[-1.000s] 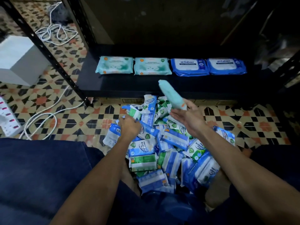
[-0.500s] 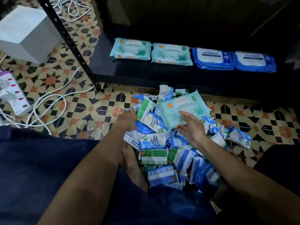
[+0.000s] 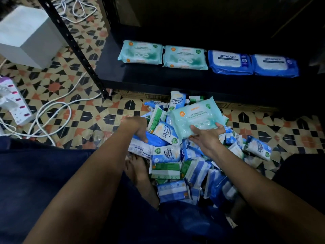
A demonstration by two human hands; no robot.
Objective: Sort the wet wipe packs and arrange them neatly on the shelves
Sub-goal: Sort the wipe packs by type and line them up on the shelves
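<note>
On the black shelf (image 3: 158, 80) lie two teal and two blue packs, while the right hand (image 3: 205, 138) grips a teal pack (image 3: 195, 118) over the floor pile (image 3: 184, 164), left hand (image 3: 136, 125) curled among packs, grasp unclear.

Both bare forearms reach forward toward 12 o'clock. The left hand (image 3: 136, 126) points down with curled fingers, knuckles up. The right hand (image 3: 206, 136), at its 3 o'clock, lies palm up, thumb and fingers spread in a grip.
</note>
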